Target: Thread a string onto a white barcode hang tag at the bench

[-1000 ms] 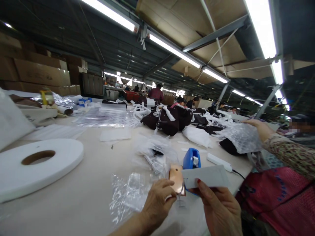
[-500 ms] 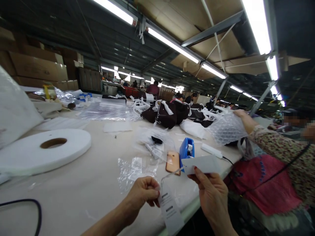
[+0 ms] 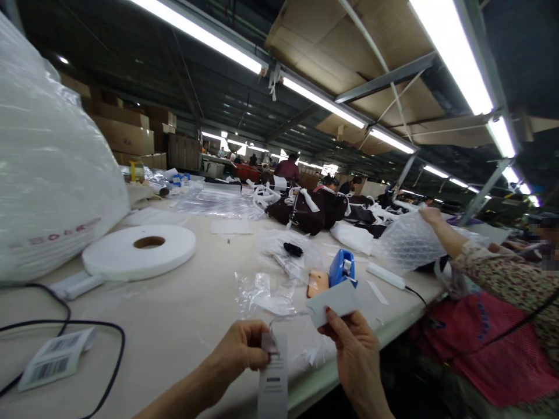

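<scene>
My left hand (image 3: 238, 354) is closed in a pinch on the top of a long white printed tag (image 3: 273, 381) that hangs down over the table's front edge. My right hand (image 3: 356, 355) is closed on a grey-white card (image 3: 335, 299), held up by its lower edge. A thin clear loop runs between the tag and the card. Just beyond my hands lie crumpled clear plastic bags (image 3: 262, 291), a rose-gold phone (image 3: 317, 283) and a blue tape dispenser (image 3: 343, 269).
A white tape roll (image 3: 140, 250), a big white sack (image 3: 48, 169), a black cable (image 3: 94, 326) and barcode labels (image 3: 55, 358) sit to the left. Dark bags (image 3: 312, 209) lie farther back. At right a person in a floral sleeve (image 3: 502, 279) lifts bubble wrap (image 3: 410, 244).
The view has swung left, bringing the sack, cable and labels in. The tag now hangs from my left hand, drawn clear of the card. The person at right raised the bubble wrap.
</scene>
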`<action>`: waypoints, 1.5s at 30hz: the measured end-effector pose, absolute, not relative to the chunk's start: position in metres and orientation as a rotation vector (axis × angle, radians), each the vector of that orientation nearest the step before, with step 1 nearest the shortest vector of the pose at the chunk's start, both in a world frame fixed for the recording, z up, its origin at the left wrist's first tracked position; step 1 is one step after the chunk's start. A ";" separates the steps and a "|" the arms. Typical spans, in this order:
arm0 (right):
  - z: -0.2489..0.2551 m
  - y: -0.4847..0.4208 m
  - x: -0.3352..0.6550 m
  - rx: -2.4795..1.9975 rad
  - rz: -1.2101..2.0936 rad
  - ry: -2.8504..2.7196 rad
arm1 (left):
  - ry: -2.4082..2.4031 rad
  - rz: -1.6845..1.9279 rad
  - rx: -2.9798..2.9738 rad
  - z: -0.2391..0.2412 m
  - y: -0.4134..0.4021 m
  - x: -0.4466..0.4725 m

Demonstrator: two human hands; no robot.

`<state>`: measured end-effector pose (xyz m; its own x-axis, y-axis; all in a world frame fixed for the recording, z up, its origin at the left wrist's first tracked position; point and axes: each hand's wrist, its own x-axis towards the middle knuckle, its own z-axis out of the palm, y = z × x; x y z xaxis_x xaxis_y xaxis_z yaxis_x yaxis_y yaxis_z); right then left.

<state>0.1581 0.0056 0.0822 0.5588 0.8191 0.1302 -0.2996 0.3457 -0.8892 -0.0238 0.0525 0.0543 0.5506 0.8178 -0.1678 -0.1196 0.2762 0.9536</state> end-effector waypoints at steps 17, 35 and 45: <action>0.059 -0.008 0.113 -0.984 1.314 -0.446 | 0.732 0.664 1.171 0.030 0.040 -0.072; 0.037 0.001 0.098 -1.097 0.999 -0.578 | 0.969 1.180 1.713 0.029 0.024 -0.049; 0.022 0.003 0.098 -1.117 0.630 -0.640 | 0.918 1.023 1.439 0.024 0.018 -0.016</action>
<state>0.0977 0.0026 0.0220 0.6613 0.7358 0.1461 -0.1356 0.3088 -0.9414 -0.0164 0.0179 0.0236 0.3289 0.9389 0.1016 -0.0001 -0.1075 0.9942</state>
